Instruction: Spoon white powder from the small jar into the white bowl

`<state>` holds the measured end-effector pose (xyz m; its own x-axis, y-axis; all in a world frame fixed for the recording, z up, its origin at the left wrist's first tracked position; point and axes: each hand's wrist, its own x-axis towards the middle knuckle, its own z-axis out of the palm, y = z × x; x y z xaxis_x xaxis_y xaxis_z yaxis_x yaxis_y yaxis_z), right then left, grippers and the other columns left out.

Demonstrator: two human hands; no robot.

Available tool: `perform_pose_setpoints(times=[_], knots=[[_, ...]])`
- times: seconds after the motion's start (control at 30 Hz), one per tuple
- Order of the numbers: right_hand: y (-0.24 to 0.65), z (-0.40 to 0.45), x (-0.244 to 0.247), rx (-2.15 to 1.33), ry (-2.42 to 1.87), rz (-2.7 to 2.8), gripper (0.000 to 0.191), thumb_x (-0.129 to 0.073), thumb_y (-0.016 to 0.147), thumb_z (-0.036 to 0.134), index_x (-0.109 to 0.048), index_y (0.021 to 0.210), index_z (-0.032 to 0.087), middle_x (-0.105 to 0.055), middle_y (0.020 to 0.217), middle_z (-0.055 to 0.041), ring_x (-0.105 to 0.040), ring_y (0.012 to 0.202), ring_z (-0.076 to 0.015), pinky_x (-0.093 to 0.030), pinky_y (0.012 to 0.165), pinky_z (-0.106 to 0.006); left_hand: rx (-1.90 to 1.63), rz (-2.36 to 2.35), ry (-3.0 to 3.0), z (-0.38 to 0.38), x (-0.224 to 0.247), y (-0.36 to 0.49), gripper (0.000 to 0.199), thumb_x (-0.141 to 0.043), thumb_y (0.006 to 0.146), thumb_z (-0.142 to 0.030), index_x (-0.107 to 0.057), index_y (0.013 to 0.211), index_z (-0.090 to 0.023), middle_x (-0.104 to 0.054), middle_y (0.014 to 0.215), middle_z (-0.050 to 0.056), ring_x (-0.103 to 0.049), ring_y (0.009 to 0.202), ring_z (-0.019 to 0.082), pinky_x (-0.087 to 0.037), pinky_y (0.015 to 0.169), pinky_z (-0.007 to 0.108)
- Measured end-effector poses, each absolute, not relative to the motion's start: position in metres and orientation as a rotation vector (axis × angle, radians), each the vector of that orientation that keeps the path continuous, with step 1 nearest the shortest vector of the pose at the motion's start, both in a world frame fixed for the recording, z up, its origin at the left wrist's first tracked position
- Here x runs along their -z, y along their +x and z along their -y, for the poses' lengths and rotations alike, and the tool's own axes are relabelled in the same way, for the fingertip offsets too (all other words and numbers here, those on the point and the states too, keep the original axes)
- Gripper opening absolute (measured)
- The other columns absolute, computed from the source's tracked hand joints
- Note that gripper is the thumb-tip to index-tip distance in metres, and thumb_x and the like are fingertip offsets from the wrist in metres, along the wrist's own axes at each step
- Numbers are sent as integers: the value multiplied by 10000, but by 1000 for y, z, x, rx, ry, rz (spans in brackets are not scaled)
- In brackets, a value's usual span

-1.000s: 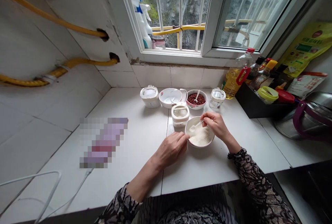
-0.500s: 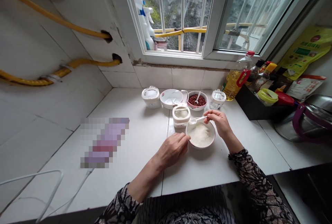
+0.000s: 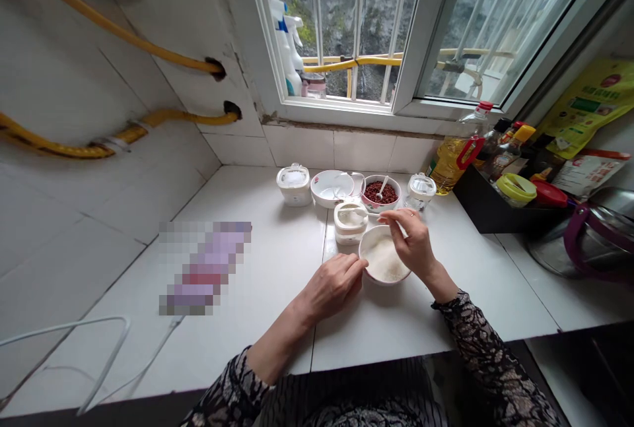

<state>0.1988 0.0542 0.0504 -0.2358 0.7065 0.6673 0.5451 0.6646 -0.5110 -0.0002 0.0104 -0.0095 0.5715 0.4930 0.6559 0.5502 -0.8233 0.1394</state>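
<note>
My left hand (image 3: 337,285) pinches the near-left rim of a white bowl (image 3: 364,268), which holds pale off-white powder (image 3: 385,259). Above the bowl's far right side, my right hand (image 3: 409,239) is closed, thumb and fingers together around a small white spoon that is now mostly hidden. Its fingertips are beside the open white square tub (image 3: 350,232), just behind the bowl. Pale contents show inside that tub.
Along the back stand a lidded white tub (image 3: 294,193), a white bowl (image 3: 319,199), a bowl of red beans (image 3: 380,193) and a clear jar (image 3: 421,193). An oil bottle (image 3: 448,163) and black condiment box (image 3: 480,209) are right; a blurred purple object (image 3: 208,268) lies left.
My right hand has moved left with the spoon, from over the powder bowl toward the square tub. My left hand stays on the bowl's rim. The view has shifted slightly.
</note>
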Motion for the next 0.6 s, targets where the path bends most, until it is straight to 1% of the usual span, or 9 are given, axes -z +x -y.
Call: perform_pose_setpoints(times=[0.07,0.2,0.27,0.37,0.47,0.53,0.6], knots=[[205,-51,-55,-300,-1039,1806,171,-508,966,240,-676,998,229,-743,818,-50,-668,852,-231,-494,861,-401,1096,906,-2719,-10,9,-1,203,-355,991,-104,-553,997,-151,-582,770,36,-535,642,160,-476,591,290],[217,-49,-58,-444,-1070,1851,160,-509,926,225,-668,907,217,-686,707,-22,-646,760,-207,-497,792,-361,1103,915,-2733,-9,8,-1,193,-365,986,-100,-548,995,-158,-578,763,30,-529,633,156,-472,583,286],[218,-50,-55,-449,-1058,1980,166,-509,893,183,-667,859,223,-680,690,-17,-635,759,-205,-489,813,-363,1110,916,-2738,-8,8,-1,191,-365,985,-95,-544,1003,-163,-579,762,30,-531,637,161,-473,585,287],[215,-51,-48,-465,-1042,2138,200,-492,856,130,-660,805,225,-705,731,-23,-624,775,-203,-482,846,-368,1122,907,-2731,-8,7,0,187,-362,990,-94,-534,1016,-162,-575,752,32,-529,636,170,-469,582,290],[210,-50,-44,-543,-1071,2153,215,-475,843,117,-641,760,225,-677,655,-6,-616,763,-200,-474,846,-364,1120,900,-2728,-7,7,0,177,-362,994,-99,-525,1031,-158,-574,747,32,-527,634,175,-468,580,294],[209,-50,-45,-636,-1099,2083,212,-469,841,126,-625,737,224,-641,591,17,-608,709,-183,-467,845,-359,1115,905,-2733,-7,8,-1,177,-364,991,-96,-522,1041,-158,-583,757,35,-534,643,177,-474,586,295],[211,-51,-47,-777,-1128,1952,193,-471,835,153,-617,727,215,-619,566,29,-584,621,-155,-473,783,-335,1111,912,-2737,-7,8,-1,178,-365,988,-95,-521,1044,-162,-590,765,35,-540,650,176,-476,591,294]])
